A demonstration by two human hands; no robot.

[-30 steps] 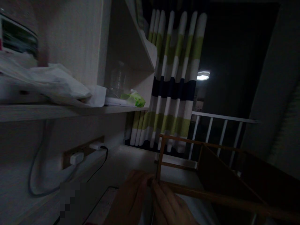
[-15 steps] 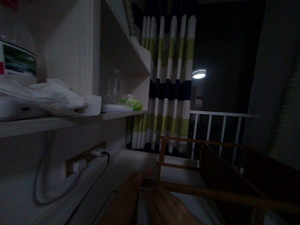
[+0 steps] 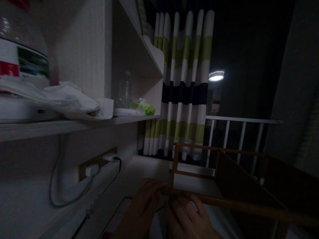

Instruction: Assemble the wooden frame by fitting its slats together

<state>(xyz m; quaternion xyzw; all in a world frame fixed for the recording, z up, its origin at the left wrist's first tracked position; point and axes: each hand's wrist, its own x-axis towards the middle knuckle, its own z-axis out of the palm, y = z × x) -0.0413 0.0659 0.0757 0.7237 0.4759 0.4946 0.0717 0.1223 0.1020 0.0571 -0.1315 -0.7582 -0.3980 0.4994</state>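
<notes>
The wooden frame (image 3: 224, 201) is the thing at hand, its front rail running off to the right. At the rail's left end is the left hand (image 3: 144, 200), fingers together and reaching toward the wood — whether it grips, I cannot tell. The right hand (image 3: 185, 212) is just beside it, fingers bent against the front of the same rail; its hold is too dim to tell as well. Behind the frame hang a striped curtain (image 3: 184, 96) and a white railing (image 3: 243, 119). Left of the frame — a shelf (image 3: 129, 120), with a power strip (image 3: 100, 161) lower down.
</notes>
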